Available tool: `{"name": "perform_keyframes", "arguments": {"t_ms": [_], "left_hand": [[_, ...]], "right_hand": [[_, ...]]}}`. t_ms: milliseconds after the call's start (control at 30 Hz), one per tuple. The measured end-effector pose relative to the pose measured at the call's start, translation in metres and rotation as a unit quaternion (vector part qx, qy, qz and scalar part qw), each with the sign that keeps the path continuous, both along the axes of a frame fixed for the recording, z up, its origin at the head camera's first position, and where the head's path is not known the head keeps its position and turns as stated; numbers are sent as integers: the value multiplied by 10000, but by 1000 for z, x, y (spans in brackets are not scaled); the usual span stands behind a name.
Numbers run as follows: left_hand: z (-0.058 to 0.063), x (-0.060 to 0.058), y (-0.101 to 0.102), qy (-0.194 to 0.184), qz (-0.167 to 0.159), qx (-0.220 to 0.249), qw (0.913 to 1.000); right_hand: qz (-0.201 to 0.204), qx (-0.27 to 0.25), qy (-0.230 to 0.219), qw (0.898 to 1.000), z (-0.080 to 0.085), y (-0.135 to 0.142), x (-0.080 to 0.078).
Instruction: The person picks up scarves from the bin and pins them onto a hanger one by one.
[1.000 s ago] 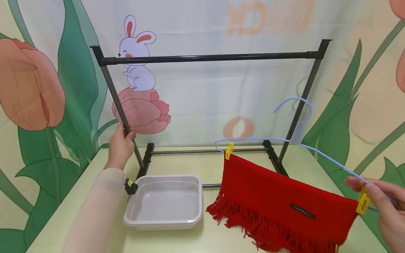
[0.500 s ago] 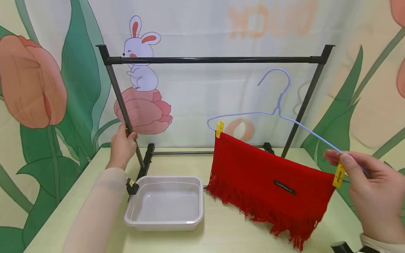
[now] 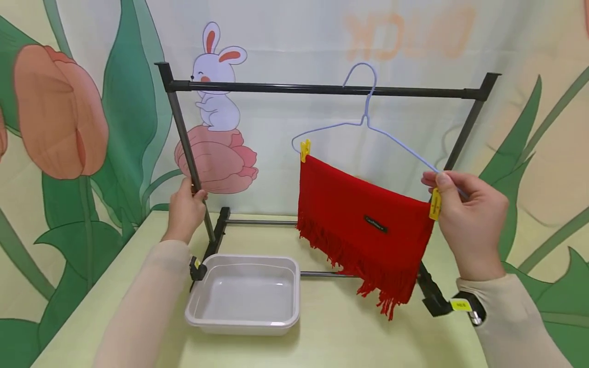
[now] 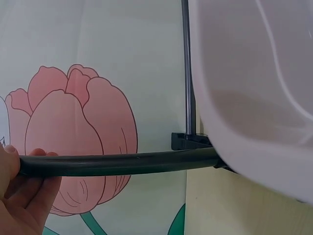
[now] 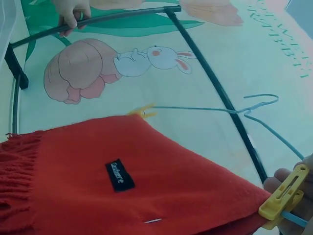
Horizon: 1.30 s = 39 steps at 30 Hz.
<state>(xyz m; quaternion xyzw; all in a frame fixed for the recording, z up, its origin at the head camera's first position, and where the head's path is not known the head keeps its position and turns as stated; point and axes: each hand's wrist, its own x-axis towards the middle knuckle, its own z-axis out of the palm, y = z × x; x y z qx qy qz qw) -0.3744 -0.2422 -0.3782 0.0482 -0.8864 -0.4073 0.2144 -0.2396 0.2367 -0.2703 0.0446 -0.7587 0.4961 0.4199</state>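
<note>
My left hand (image 3: 186, 209) grips the left post (image 3: 184, 138) of a black metal clothes rack, thumb and fingers around it. On the right, my right hand (image 3: 476, 220) pinches the right end of a pale blue wire hanger (image 3: 366, 108), which tilts down toward that hand. From the hanger hangs a folded red scarf (image 3: 354, 199) with a fringe and a small black label (image 5: 120, 175). Yellow clothespins (image 3: 306, 151) clip its two upper corners. In the head view the hanger's hook overlaps the rack's top bar (image 3: 276, 88), its curve standing above the bar.
A light grey plastic basin (image 3: 244, 324) sits on the pale table (image 3: 331, 327) in front of the rack's left side. Low rods (image 3: 322, 274) join the rack's feet. Behind stands a printed cloth backdrop (image 3: 285, 46) with tulips and a rabbit.
My right hand has carried the hanger and scarf up and to the left, bringing the hook from below the top bar to its height. My left hand still grips the post.
</note>
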Motion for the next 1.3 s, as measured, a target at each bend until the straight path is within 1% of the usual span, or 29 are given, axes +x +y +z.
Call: {"name": "perform_keyframes", "arguments": {"t_ms": [167, 333, 433, 533, 600, 700, 833, 967, 1067, 1133, 1200, 1300], "left_hand": [[-5, -4, 5, 47, 4, -49, 10000], [-5, -2, 7, -11, -28, 34, 10000], [-5, -2, 8, 4, -37, 31, 10000], [-6, -2, 10, 19, -33, 15, 10000], [-6, -2, 10, 16, -21, 13, 10000], [-4, -2, 11, 38, -29, 20, 10000], [-2, -3, 13, 47, -108, 8, 9999], [0, -2, 12, -42, -136, -123, 9998], [4, 3, 7, -143, -96, -364, 9992], [8, 9, 2, -205, -9, -519, 9984], [11, 15, -2, -200, 100, -618, 9978], [15, 26, -2, -8, 253, -799, 9965]], "right_hand": [[9, 90, 75, 9999, 1, -16, -22], [-9, 54, 143, 9999, -2, -30, -36], [-100, 100, 88, 9999, -8, -35, -42], [-163, 254, -31, 9995, -19, -37, -45], [-133, 378, -134, 9991, -27, -39, -45], [28, 448, -235, 9987, -34, -40, -42], [150, 578, -353, 9976, -34, -37, -38], [268, 862, -717, 9933, -32, -29, -33], [399, 1157, -1049, 9869, -30, -24, -27], [433, 1313, -1161, 9836, -30, -21, -24], [388, 1346, -1143, 9835, -31, -16, -21], [115, 1180, -899, 9889, -35, -4, -18]]}}
